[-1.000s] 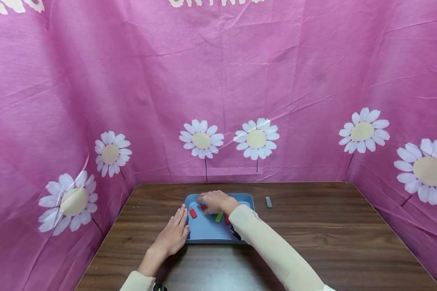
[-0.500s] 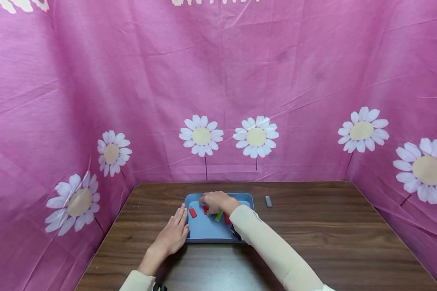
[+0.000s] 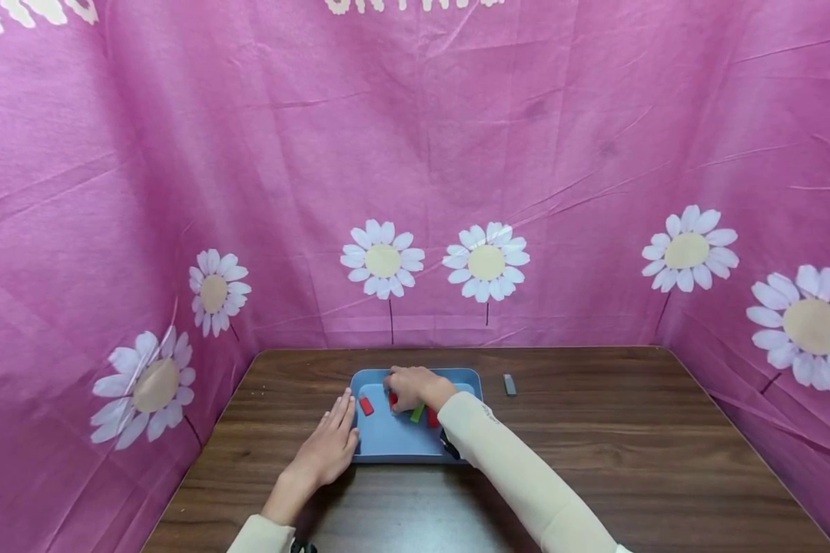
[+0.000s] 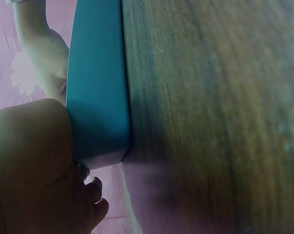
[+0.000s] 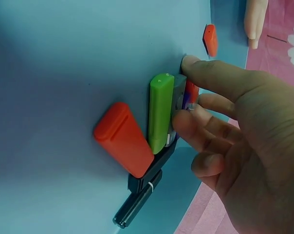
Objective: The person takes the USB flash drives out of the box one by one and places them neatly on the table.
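Observation:
A blue tray (image 3: pixel 394 445) holds several small stick-like plastic pieces. My right hand (image 3: pixel 411 386) reaches into its back part. In the right wrist view, thumb and fingertips pinch around a small red piece (image 5: pixel 191 90) with a blue part, mostly hidden by the fingers. Right beside it stand a grey piece (image 5: pixel 177 100) and a green piece (image 5: pixel 161 112). A wider red piece (image 5: pixel 123 139) leans at the green one's end, over black pieces (image 5: pixel 137 204). Another red piece (image 3: pixel 366 405) lies near the tray's left wall. My left hand (image 3: pixel 328 442) rests with straight fingers along that wall.
A small grey piece (image 3: pixel 509 385) lies on the wooden table (image 3: pixel 595 430), right of the tray. Pink cloth (image 3: pixel 567 153) printed with daisies hangs behind the table and at both sides.
My right hand has shifted slightly right within the tray, and the red piece at its fingers has moved right with it. The left hand stays in place.

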The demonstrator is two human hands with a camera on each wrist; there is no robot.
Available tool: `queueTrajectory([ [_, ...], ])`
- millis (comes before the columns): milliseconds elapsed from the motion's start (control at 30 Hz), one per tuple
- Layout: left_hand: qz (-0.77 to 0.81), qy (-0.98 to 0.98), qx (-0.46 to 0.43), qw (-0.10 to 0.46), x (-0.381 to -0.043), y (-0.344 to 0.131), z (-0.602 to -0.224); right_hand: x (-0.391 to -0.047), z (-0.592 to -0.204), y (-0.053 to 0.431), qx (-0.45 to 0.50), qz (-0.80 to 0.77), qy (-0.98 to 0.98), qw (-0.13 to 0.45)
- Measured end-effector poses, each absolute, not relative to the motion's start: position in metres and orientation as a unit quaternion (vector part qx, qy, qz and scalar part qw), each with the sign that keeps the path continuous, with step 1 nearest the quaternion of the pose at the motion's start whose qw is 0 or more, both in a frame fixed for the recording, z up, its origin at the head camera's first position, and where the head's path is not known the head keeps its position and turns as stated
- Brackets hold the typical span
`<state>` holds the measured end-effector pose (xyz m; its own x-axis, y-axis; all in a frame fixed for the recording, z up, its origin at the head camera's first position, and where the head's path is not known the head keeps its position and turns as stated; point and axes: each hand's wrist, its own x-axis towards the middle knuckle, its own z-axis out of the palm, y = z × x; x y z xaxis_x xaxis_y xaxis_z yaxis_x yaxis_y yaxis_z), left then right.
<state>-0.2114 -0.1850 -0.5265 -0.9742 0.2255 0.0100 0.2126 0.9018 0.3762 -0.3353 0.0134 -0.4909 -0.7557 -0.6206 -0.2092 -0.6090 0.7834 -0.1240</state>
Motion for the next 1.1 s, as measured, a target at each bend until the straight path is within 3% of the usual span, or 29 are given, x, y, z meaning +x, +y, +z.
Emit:
queueTrajectory([
  [1100,0.194,0.973,0.122,-0.002,-0.208,-0.185,-0.528,-0.336,-0.479,0.022,-0.386,-0.037,0.919,0.073],
])
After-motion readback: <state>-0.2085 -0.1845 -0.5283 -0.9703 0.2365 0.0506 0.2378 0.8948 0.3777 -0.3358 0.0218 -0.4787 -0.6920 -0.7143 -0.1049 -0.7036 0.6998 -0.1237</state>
